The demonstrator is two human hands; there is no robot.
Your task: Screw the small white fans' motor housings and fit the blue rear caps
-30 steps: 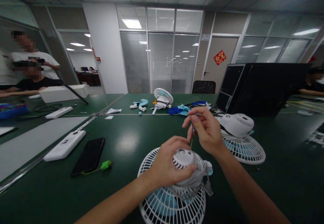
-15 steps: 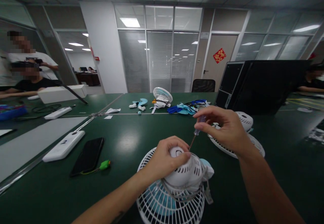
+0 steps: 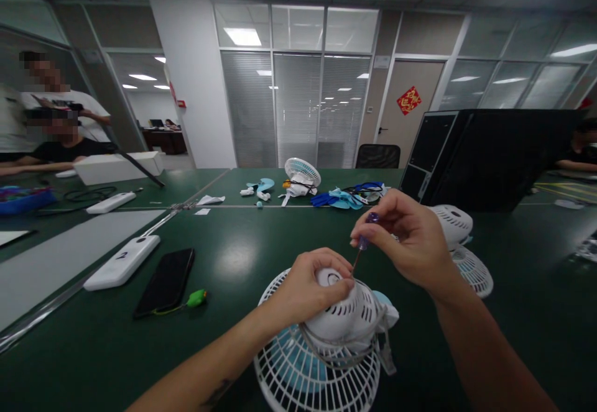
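A white fan (image 3: pixel 342 322) lies grille-down on the green table in front of me, pale blue blades showing through its grille and a grey cord wound around its motor housing. My left hand (image 3: pixel 317 288) is closed around the top of that housing. Between the thumb and fingers of my right hand (image 3: pixel 405 241) is a screwdriver (image 3: pixel 363 238) with a clear purple handle. Its thin shaft slants down to the housing beside my left fingertips; the tip is hidden there. Behind my right hand sits another white fan (image 3: pixel 452 224), partly covered by the hand.
A black phone (image 3: pixel 165 281) with a green tag (image 3: pixel 196 298) and a white power strip (image 3: pixel 124 264) lie at left. Farther back are a third fan (image 3: pixel 301 179), loose blue blades (image 3: pixel 262 184) and blue gloves (image 3: pixel 342 198). A large black case (image 3: pixel 494 157) stands right. People sit and stand beyond.
My right hand has shifted its fingers on the screwdriver handle, with the wrist turned slightly. My left hand keeps its hold on the fan. The camera view has moved a little.
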